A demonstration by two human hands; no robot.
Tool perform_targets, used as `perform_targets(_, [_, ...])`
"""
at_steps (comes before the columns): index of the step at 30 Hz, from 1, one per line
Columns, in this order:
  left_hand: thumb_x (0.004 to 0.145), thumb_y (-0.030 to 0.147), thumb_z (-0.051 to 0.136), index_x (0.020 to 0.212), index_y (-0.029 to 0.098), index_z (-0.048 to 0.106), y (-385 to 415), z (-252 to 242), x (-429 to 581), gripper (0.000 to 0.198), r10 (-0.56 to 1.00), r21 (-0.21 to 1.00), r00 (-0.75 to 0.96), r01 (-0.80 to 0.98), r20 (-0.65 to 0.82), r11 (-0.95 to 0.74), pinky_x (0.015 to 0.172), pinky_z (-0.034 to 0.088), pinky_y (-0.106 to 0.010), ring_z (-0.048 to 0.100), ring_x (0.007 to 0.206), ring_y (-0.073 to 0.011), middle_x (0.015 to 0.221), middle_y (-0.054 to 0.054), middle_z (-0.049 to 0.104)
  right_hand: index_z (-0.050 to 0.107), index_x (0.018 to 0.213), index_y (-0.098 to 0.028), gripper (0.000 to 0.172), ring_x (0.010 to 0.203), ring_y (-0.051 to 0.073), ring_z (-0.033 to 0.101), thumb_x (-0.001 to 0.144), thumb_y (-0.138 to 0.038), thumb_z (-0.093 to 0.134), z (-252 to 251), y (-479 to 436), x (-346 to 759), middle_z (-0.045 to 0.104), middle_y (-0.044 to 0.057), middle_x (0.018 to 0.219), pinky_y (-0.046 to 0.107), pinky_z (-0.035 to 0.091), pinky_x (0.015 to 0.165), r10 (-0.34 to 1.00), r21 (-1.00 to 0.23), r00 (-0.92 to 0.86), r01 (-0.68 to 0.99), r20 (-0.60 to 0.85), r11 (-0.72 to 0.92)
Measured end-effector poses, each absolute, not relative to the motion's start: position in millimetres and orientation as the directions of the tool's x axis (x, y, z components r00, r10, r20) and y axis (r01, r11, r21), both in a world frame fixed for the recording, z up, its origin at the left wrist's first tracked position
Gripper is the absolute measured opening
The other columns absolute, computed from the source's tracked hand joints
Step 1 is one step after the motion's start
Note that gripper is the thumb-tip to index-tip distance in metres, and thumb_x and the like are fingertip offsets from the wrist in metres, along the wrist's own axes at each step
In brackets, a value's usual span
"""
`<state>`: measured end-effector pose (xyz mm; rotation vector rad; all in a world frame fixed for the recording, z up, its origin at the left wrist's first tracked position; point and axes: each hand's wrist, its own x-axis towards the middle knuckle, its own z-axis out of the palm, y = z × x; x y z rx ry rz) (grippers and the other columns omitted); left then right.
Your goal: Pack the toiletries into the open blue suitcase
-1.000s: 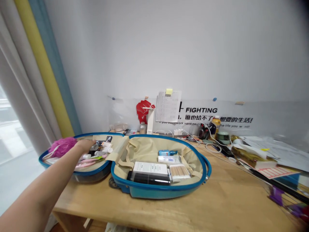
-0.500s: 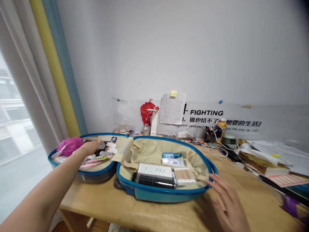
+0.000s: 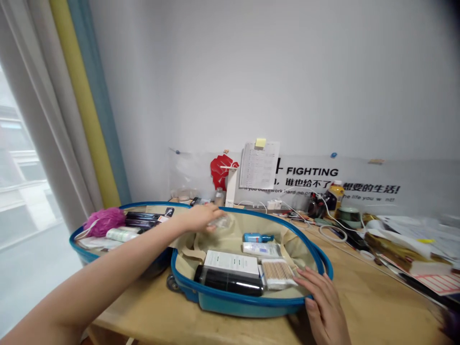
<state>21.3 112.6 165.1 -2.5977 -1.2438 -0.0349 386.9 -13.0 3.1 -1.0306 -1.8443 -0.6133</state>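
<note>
An open blue suitcase [image 3: 230, 306] with beige lining lies on the wooden desk, its two halves side by side. Over the back of the right half, my left hand [image 3: 201, 218] is closed on a small clear item [image 3: 223, 221], too blurred to name. My right hand [image 3: 321, 299] lies over the front right rim, fingers inside and thumb outside. Near those fingers is a pack of cotton swabs [image 3: 277, 274]. Beside it are a black cylinder [image 3: 230, 281], a white box [image 3: 230, 263], a white tube [image 3: 261, 249] and a blue bottle [image 3: 258, 237].
The left half holds a purple bath puff [image 3: 104, 223], a white-green bottle [image 3: 120, 234] and black slim packages [image 3: 142, 219]; my forearm hides part of it. Behind stand a white lamp [image 3: 231, 187] and cables. Papers [image 3: 409, 230] and a yellow-labelled bottle [image 3: 335, 196] are at right.
My left hand has moved right from the suitcase's left half to above the right half, now with a clear item. My right hand has shifted further over the rim.
</note>
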Motion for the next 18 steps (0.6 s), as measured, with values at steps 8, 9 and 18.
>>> perform_targets(8, [0.083,0.032,0.059,0.139,0.026,0.043,125.5,108.6,89.5,0.059,0.709,-0.149,0.664,0.696,-0.238,-0.702,0.092,0.046,-0.035,0.059,0.114,-0.0277,0.128,-0.011,0.059,0.064,0.103,-0.026,0.029,0.107,0.021,0.062,0.094,-0.036,0.039,4.3,-15.7,383.1,0.069,0.004,0.106,0.041,0.044,0.097,0.381,-0.048,-0.206,0.827,0.901,0.561])
perform_targets(9, [0.082,0.033,0.059,0.139,0.025,0.044,128.1,104.6,89.6,0.06,0.714,-0.146,0.652,0.704,-0.253,-0.695,0.092,0.047,-0.036,0.059,0.113,-0.0281,0.128,-0.012,0.06,0.064,0.103,-0.026,0.029,0.107,0.021,0.062,0.094,-0.036,0.039,3.5,-15.6,383.3,0.07,0.004,0.105,0.041,0.044,0.097,0.38,-0.047,-0.206,0.827,0.902,0.56])
perform_targets(18, [0.081,0.029,0.058,0.141,0.024,0.043,134.8,92.1,85.4,0.062,0.749,-0.079,0.56,0.78,-0.354,-0.62,0.094,0.047,-0.038,0.059,0.118,-0.0288,0.134,-0.012,0.059,0.065,0.1,-0.026,0.03,0.109,0.023,0.063,0.093,-0.037,0.038,-4.8,-12.7,387.7,0.071,0.005,0.106,0.043,0.044,0.099,0.418,-0.071,-0.196,0.837,0.887,0.543])
